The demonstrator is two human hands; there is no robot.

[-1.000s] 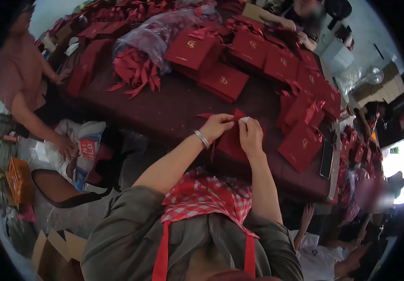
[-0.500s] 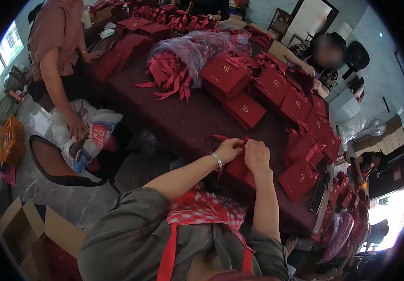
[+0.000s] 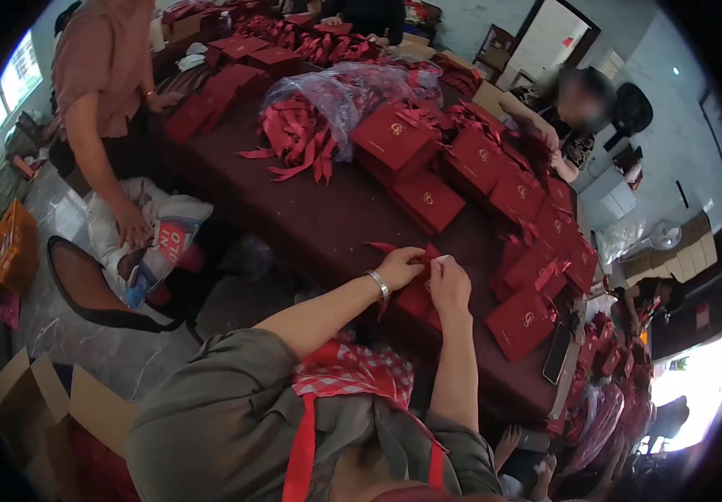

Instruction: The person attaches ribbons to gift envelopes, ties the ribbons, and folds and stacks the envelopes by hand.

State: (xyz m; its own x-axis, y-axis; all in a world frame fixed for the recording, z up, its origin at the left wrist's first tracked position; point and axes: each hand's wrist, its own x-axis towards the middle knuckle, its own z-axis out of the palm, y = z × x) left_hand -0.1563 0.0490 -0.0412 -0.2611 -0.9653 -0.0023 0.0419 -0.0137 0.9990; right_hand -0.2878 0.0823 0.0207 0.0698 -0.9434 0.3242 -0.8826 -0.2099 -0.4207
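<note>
Close in front of me, a dark red gift box [image 3: 416, 297] sits near the table edge, partly covered by my hands. My left hand [image 3: 403, 269], with a silver bangle at the wrist, pinches a red ribbon [image 3: 380, 248] whose loose end sticks out to the left. Right beside it, my right hand [image 3: 450, 287] is closed on the same ribbon above the box. The exact spot where the fingers meet is too small to make out. A loose heap of red ribbons [image 3: 298, 134] spills from a clear plastic bag [image 3: 348, 92] farther up the table.
Red boxes with gold logos [image 3: 426, 199] are piled along the right of the dark red table [image 3: 294, 219]. A phone [image 3: 557, 353] lies at the right edge. One person [image 3: 101, 75] stands at left by a chair [image 3: 76, 284]; another [image 3: 574, 109] works across the table.
The view has shifted slightly, so the table things sit a little farther left. My hands keep their pinch on the ribbon, with the right fingers turned slightly.
</note>
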